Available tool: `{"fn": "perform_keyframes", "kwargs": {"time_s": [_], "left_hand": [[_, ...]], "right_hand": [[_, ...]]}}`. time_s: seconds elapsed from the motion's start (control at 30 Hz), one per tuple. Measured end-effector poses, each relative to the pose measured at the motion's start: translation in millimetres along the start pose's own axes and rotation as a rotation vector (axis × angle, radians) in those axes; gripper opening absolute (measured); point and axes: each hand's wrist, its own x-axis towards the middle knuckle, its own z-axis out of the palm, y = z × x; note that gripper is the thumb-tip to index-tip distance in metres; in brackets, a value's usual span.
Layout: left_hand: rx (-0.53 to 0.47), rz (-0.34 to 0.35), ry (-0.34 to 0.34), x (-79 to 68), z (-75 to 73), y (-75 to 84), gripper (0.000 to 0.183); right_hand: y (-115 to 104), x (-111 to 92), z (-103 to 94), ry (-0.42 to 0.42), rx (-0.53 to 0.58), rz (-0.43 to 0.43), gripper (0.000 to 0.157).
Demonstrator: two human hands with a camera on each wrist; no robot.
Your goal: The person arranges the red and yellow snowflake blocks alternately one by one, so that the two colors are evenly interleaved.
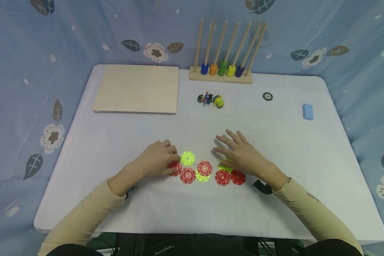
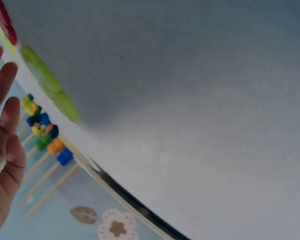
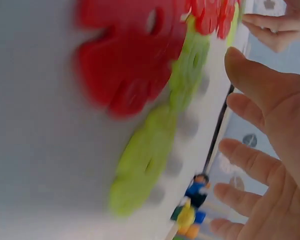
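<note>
Several red and lime-green flower-shaped plastic discs with notched rims lie in a loose row on the white table. My left hand (image 1: 160, 158) is at the row's left end, thumb and fingertips around a red disc (image 1: 176, 167) that they partly cover. Its fingers look loosely bent in the left wrist view, beside a green disc (image 2: 50, 85). Over the row's right end my right hand (image 1: 240, 153) is spread, nothing in it. Beneath it a green disc (image 1: 223, 168) is partly hidden, next to two red discs (image 1: 223, 177). Another red disc (image 1: 204, 168) overlaps a green one mid-row.
At the back stand a wooden peg rack (image 1: 220, 77) with coloured beads and a pale wooden board (image 1: 137, 89). Two toy figures (image 1: 208, 99) lie before the rack. Farther right are a round black token (image 1: 267, 96) and a blue block (image 1: 308, 111). Patterned curtains surround the table.
</note>
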Motion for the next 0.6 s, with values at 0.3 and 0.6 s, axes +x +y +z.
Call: {"fn": "perform_keyframes", "kwargs": {"time_s": [0.3, 0.6], "left_hand": [[0.099, 0.028, -0.078, -0.4, -4.0, 10.3, 0.034], [0.103, 0.029, -0.12, -0.3, -0.7, 20.8, 0.029]], "right_hand": [[-27, 51, 0.0, 0.007, -0.015, -0.207, 0.038], [-51, 89, 3.0, -0.092, -0.038, -0.36, 0.021]]}}
